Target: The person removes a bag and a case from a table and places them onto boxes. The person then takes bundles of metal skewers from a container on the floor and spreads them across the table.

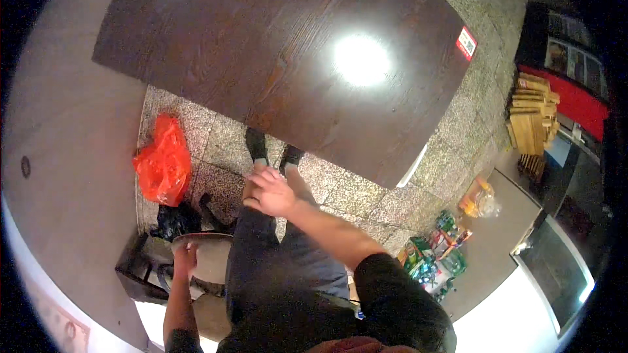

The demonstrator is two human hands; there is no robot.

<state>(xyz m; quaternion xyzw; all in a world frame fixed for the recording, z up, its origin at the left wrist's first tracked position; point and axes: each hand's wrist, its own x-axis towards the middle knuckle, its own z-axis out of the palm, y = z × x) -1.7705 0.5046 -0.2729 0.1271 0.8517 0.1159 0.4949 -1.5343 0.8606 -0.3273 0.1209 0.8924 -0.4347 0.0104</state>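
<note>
Head view shows the person's lap, both hands and a dark brown table ahead. The right hand extends across the lap to the left leg, near the end of the dark trousers; it is palm down with fingers spread and grasps nothing, and whether it presses on the leg cannot be determined. The left hand is at the left side of the chair; its fingers are small in view, so whether they grip the chair or only rest against it cannot be determined. The chair stands beside the person's left leg, on the near side of the tabletop. Two black shoes are on the floor at the tabletop's near edge. Toward its left corner, a red bag lies on the floor beside the wall, with a black bag just below it. A red-and-white label is fixed at the tabletop's right edge. Right of the person are green bottles, an orange-and-clear bag and, farther out, stacked boards.
</note>
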